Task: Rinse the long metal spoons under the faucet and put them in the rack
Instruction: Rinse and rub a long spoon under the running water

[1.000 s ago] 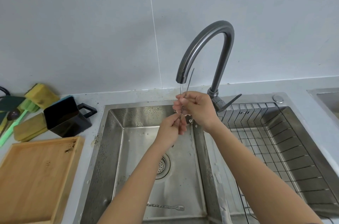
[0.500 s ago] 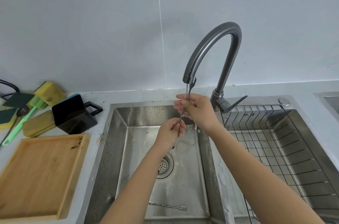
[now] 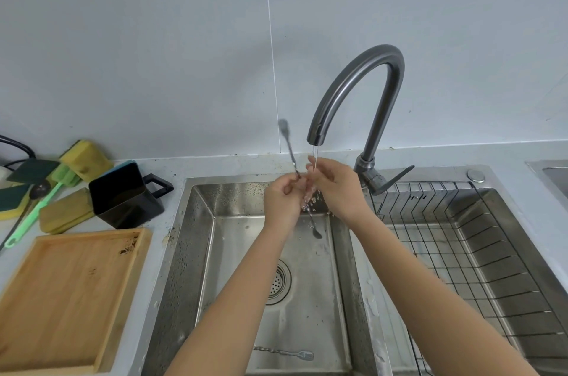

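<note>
Spoon [image 3: 289,148] now tilted leftward between both hands [image 3: 307,191]

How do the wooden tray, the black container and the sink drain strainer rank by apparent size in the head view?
Largest to smallest, as they look:
1. wooden tray, though it lies nearer the camera, which inflates it
2. black container
3. sink drain strainer, partly hidden by the left forearm, yet clearly the smallest
</note>
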